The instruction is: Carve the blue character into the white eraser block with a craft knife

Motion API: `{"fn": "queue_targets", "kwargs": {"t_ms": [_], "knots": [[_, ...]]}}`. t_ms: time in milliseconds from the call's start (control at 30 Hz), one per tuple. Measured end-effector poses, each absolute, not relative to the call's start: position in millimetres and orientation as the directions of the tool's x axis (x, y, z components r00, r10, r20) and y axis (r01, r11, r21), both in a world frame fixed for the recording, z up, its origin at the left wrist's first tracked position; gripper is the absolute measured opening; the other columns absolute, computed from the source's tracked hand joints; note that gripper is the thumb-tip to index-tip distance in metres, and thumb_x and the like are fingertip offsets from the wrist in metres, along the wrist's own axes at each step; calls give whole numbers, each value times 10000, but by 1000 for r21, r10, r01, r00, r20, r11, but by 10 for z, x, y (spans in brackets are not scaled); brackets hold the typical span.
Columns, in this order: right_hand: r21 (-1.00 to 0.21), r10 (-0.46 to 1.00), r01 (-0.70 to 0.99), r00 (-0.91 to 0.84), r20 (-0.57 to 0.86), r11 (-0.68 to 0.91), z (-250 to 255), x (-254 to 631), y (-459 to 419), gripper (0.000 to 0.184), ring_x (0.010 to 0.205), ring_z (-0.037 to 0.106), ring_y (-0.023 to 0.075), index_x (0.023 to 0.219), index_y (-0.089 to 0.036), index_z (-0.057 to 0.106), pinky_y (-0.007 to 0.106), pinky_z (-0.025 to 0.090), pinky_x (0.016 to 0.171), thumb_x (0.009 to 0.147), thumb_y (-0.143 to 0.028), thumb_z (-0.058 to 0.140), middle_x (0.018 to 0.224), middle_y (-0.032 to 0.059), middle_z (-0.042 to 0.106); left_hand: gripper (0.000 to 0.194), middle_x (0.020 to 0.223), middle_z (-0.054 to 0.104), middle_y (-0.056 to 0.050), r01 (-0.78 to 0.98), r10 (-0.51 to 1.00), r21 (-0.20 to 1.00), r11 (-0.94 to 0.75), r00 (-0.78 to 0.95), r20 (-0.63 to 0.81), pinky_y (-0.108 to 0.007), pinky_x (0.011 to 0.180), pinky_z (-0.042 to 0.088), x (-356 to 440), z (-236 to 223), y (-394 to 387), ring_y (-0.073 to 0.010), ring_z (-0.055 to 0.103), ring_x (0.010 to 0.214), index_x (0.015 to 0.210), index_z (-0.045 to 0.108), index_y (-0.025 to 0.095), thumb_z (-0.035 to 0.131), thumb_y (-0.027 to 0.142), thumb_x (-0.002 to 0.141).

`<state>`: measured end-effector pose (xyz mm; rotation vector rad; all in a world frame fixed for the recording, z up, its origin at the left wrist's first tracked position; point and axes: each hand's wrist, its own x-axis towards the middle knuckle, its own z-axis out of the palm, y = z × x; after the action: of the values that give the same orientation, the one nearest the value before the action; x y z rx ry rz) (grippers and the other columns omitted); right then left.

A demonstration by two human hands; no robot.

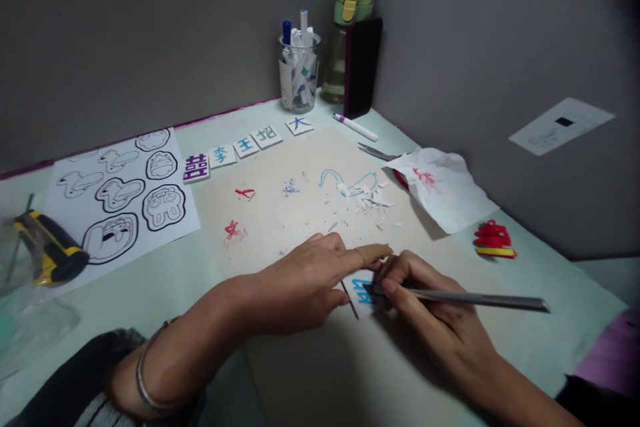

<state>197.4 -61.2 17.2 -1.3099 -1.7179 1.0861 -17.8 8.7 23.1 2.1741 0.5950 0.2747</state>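
Note:
My left hand (320, 280) steadies a small white block (357, 300) with a blue character on its face, thumb at its near left edge and fingers along the far side. A tan covering wraps the index finger. My right hand (430, 303) is closed in a pen grip around a slim metal craft knife (480, 297), whose long grey handle points right. The knife's tip meets the blue marking, though my fingers partly hide the block's right side. White shavings (373, 199) lie on the beige board (300, 360) beyond my hands.
Several character blocks (221, 155) line the back, beside a sheet of drawings (120, 213) and a yellow-black cutter (50, 247). Farther off stand a marker cup (299, 77), a bottle (334, 60) and a phone (363, 67). Scissors (375, 151) lie partly under stained tissue (445, 187).

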Motion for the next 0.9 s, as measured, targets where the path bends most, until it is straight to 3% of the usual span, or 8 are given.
{"fn": "queue_targets", "kwargs": {"t_ms": [167,333,900], "knots": [[-909,968,394,-250,38,137,152,1994,-615,283,697,522,152,802,-239,502,303,435,674,1063,-332,442,712,-28,530,652,1286,618,-91,318,530,794,-518,848,7,-392,973,451,-195,186,77,-251,527,1072,1554,343,272,575,111,967],[-892,965,428,-260,32,145,185,2006,-618,286,649,506,146,796,-236,505,292,417,612,1057,-334,443,692,-28,534,637,1421,601,-55,272,556,837,-475,830,46,-396,1023,435,-190,145,63,-246,516,1136,1541,359,275,598,109,975],[-884,959,455,-283,-31,106,207,2053,-666,280,675,537,161,808,-239,491,307,412,607,1057,-351,429,745,-6,594,682,1406,618,-79,289,605,856,-429,795,35,-448,1049,466,-174,148,43,-254,552,1201,1527,373,273,666,111,933]]}}
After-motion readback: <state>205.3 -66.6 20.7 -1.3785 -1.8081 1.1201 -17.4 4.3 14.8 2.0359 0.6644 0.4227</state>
